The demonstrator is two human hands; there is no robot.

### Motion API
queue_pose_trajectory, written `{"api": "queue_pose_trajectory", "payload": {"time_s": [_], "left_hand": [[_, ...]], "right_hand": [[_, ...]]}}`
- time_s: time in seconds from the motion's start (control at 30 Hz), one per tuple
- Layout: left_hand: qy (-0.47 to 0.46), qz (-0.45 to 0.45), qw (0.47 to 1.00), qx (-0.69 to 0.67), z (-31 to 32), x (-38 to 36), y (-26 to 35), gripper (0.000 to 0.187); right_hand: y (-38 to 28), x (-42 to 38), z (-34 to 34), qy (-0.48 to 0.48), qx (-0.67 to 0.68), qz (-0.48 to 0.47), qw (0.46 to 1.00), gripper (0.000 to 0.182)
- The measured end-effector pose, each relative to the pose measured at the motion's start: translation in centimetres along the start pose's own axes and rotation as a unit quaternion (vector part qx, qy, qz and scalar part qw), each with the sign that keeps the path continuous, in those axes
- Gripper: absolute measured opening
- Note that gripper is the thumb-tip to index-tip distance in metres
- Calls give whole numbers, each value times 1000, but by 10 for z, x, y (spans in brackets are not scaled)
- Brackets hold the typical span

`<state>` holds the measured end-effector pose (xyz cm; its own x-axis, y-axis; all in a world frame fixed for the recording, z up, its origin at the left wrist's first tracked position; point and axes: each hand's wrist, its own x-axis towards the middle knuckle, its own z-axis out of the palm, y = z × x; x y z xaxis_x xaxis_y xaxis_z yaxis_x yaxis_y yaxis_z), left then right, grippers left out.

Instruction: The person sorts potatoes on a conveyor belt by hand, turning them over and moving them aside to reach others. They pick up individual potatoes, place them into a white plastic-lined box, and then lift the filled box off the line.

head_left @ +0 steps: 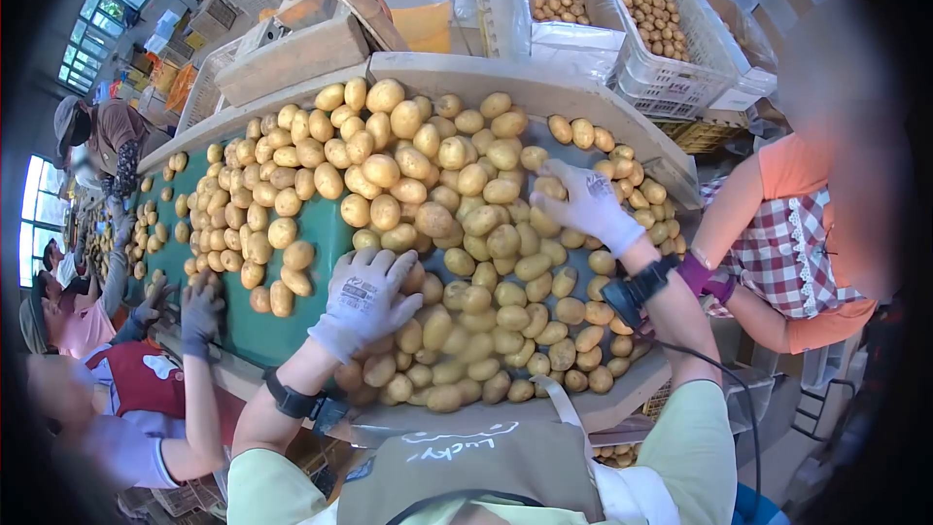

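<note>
- Bright o/all, fairly even; daylight via multi-paned glass windows (112,15) upper L; lower L window (39,219) near-white, overexp.
- Soft shadows btwn round yellow potatoes (381,170) & on smooth green belt (327,219).
- Some glare, clear plastic film (573,60) up top.
- Heavy fisheye: straight edges bowed, corners vignetted to blk.
- Ctr mostly sharp; potatoes low ctr smeared.
- Person in orange top (797,243), R, partly blurred; far L bkgd soft.

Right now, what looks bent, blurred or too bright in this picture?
In the head view, black rounded corners frame a bowed, wide scene; the gridded glass windows at upper left are bright; some round yellow-brown potatoes below centre smear, perhaps from motion, while the left hand in its white printed glove looks fairly crisp.
</note>
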<state>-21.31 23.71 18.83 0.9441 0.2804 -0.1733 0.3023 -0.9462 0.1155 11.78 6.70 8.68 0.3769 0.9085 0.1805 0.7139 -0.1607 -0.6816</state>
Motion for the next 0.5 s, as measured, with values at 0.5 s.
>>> {"api": "queue_pose_trajectory", "payload": {"time_s": [0.5], "left_hand": [[-31, 7, 999, -38, -15, -9, -2, 67]], "right_hand": [[-88, -150, 28, -120, 16, -104, 987, 74]]}}
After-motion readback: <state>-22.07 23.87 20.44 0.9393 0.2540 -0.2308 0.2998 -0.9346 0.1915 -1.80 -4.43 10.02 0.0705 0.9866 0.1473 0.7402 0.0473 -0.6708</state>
